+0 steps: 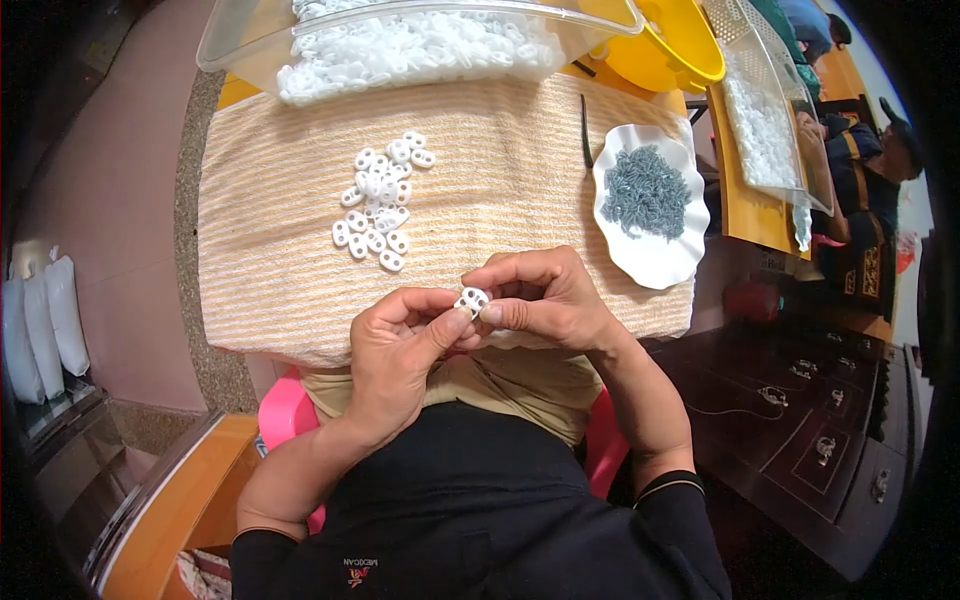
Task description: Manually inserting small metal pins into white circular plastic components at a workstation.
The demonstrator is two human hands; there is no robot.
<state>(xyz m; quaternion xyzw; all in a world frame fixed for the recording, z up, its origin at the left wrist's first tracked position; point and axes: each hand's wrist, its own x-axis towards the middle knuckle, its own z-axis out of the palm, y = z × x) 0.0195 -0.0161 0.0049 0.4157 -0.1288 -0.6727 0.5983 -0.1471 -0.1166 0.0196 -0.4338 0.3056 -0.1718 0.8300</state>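
Close to my body, over the towel's near edge, my left hand [395, 345] and my right hand [548, 300] meet fingertip to fingertip. Both pinch a small white two-holed plastic piece [472, 298]; whether it is one part or two together I cannot tell, as the fingers cover much of it. Beyond my left hand lies a loose pile of similar oval two-holed pieces [376, 188]. To the right of the pile, a white wavy-rimmed plate [655, 272] holds a heap of small grey-blue coiled springs [648, 190].
A striped towel [270, 220] covers the table. Along its far side stands a clear bin [225, 45] full of white pieces, with a yellow basin [690, 60] beside it. A thin black rod [586, 135] lies near the plate. At the right, another person [860, 165] sits by a second bin [800, 185].
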